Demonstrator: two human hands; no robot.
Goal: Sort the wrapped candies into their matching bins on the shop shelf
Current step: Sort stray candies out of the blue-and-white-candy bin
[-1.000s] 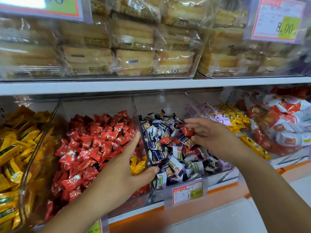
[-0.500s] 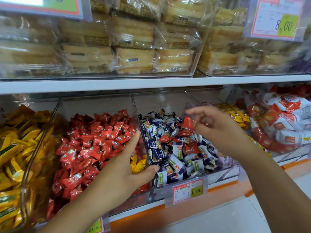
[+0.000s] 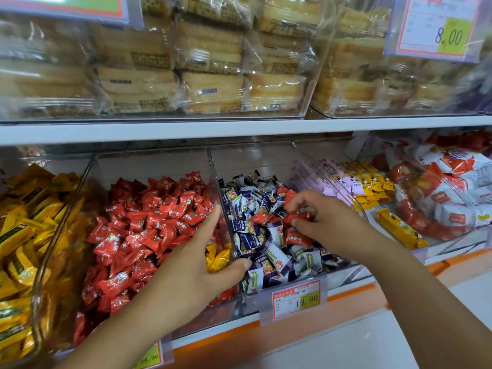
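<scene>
The right hand (image 3: 323, 225) pinches a red candy (image 3: 299, 216) over the middle of the blue bin (image 3: 253, 161). The left hand (image 3: 191, 267), its fingers not gripping, rests on the wall between this bin and the red bin (image 3: 149, 166), near the front edge.

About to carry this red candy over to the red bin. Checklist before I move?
1. Grip of right hand on red candy: ok, pinched.
2. One candy only in grip: cannot tell.
3. Room in red bin: ok.
4. Path over divider: not ok, left hand straddles it.
5. No red strays in blue-and-white bin: not ok, several seen.
6. No yellow candies in red bin: not ok.
</scene>
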